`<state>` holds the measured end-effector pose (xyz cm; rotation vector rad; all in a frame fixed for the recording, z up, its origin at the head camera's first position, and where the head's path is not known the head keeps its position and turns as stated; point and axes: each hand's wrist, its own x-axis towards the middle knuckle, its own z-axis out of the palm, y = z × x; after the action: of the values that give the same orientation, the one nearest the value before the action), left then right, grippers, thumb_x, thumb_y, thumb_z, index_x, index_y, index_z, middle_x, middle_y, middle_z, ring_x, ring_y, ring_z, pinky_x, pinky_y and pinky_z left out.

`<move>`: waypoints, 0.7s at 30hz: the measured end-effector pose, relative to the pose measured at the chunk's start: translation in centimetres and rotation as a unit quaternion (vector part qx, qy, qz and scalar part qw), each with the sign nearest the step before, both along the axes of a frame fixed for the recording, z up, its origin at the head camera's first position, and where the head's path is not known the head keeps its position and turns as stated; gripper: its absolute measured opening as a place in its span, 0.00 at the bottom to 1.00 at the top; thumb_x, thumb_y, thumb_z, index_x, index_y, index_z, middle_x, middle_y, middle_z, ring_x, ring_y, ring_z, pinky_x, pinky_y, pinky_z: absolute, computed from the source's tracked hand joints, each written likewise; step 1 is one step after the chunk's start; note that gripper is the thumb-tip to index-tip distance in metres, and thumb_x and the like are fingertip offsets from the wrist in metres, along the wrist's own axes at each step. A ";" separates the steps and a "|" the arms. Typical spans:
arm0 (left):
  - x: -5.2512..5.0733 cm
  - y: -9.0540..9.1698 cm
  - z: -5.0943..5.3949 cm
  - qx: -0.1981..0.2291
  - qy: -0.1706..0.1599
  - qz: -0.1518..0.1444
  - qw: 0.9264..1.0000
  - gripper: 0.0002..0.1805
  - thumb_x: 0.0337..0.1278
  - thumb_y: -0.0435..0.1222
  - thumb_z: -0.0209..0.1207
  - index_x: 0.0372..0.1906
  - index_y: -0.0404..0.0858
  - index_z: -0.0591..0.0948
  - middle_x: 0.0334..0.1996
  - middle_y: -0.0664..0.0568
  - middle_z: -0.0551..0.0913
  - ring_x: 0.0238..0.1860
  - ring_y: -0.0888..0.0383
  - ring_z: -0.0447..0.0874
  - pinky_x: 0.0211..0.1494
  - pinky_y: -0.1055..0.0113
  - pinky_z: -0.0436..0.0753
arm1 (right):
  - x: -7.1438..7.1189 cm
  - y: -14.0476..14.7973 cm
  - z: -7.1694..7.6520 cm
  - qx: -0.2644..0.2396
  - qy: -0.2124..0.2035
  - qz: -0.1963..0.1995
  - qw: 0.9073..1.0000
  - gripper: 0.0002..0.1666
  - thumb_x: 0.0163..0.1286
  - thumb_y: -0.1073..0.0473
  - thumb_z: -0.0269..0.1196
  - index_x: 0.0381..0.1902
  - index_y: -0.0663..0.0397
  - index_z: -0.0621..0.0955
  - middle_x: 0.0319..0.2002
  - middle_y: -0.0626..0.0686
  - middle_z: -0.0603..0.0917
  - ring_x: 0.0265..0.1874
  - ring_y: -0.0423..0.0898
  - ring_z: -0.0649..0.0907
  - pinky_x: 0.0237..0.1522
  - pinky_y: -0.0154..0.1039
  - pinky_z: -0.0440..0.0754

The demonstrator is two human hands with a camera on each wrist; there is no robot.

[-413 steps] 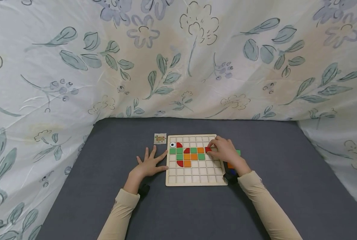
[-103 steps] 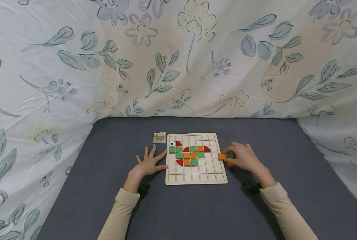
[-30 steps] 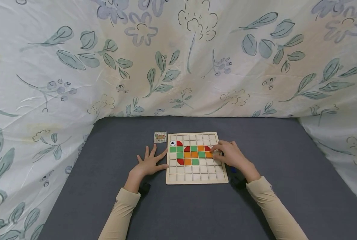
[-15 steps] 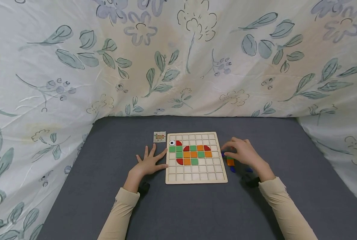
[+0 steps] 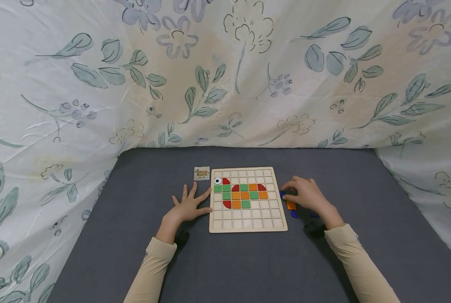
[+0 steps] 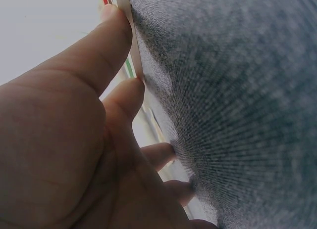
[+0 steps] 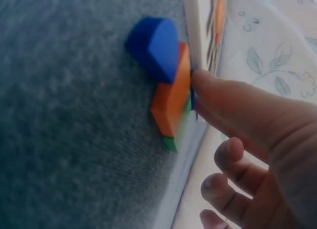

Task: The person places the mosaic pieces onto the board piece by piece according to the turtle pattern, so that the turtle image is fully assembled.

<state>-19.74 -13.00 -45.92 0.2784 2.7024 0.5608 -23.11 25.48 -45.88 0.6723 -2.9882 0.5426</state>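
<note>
A pale wooden grid board [image 5: 263, 221] lies on the dark table, with red, green and orange pieces and a round eye piece [image 5: 217, 181] set in its cells. My left hand [image 5: 187, 208] lies flat with fingers spread, thumb and index fingertip against the board's left edge. To the right of the board is my right hand [image 5: 306, 194], its thumb and index finger pinching a small blue block [image 5: 282, 195]. Below that hand lie an orange block [image 5: 291, 205] and a blue rounded block [image 5: 294, 213]. The right wrist view also has a green block [image 7: 170, 142] partly under the orange one.
A small picture card [image 5: 201, 173] lies at the board's upper left corner. Another blue piece [image 5: 314, 215] sits near the right wrist, partly hidden. Behind the table hangs a floral curtain [image 5: 225, 105].
Since the earliest frame, a red rounded piece, a green square and an orange square have been set on the board. My right hand has drawn back right to the loose blocks; the left stays.
</note>
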 end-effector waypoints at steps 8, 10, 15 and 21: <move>-0.1 0.0 -0.1 0.002 0.000 -0.003 1.000 0.40 0.57 0.58 0.53 0.72 0.57 0.52 0.73 0.40 0.34 0.70 0.35 0.21 0.59 0.27 0.30 | -0.5 -0.4 -0.3 0.014 -0.004 -0.006 1.000 0.12 0.55 0.51 0.70 0.37 0.47 0.85 0.26 0.46 0.72 0.25 0.42 0.68 0.33 0.44 0.53; -0.1 0.0 -0.1 0.002 0.001 -0.003 1.000 0.40 0.57 0.58 0.53 0.72 0.57 0.52 0.73 0.40 0.34 0.70 0.35 0.21 0.59 0.26 0.29 | -0.8 -0.4 -0.5 0.017 -0.002 -0.010 1.000 0.10 0.55 0.51 0.69 0.35 0.45 0.84 0.25 0.46 0.72 0.25 0.43 0.67 0.33 0.45 0.54; -0.2 0.1 -0.1 0.008 0.001 -0.003 1.000 0.40 0.57 0.58 0.53 0.72 0.58 0.52 0.73 0.40 0.34 0.70 0.35 0.20 0.58 0.26 0.29 | -1.4 -0.3 -0.7 0.028 -0.005 -0.023 0.999 0.06 0.56 0.51 0.69 0.31 0.43 0.84 0.26 0.46 0.73 0.26 0.43 0.69 0.35 0.46 0.57; -0.2 0.0 -0.1 0.008 0.000 0.000 1.000 0.40 0.57 0.58 0.53 0.72 0.58 0.52 0.73 0.40 0.34 0.70 0.36 0.20 0.58 0.27 0.29 | -1.9 -0.4 -0.8 0.028 -0.005 -0.027 0.999 0.06 0.57 0.51 0.69 0.30 0.43 0.84 0.26 0.45 0.73 0.26 0.43 0.69 0.35 0.48 0.59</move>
<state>-19.90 -13.02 -46.02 0.2831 2.6980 0.5817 -25.02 25.09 -46.73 0.5920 -3.0310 0.4609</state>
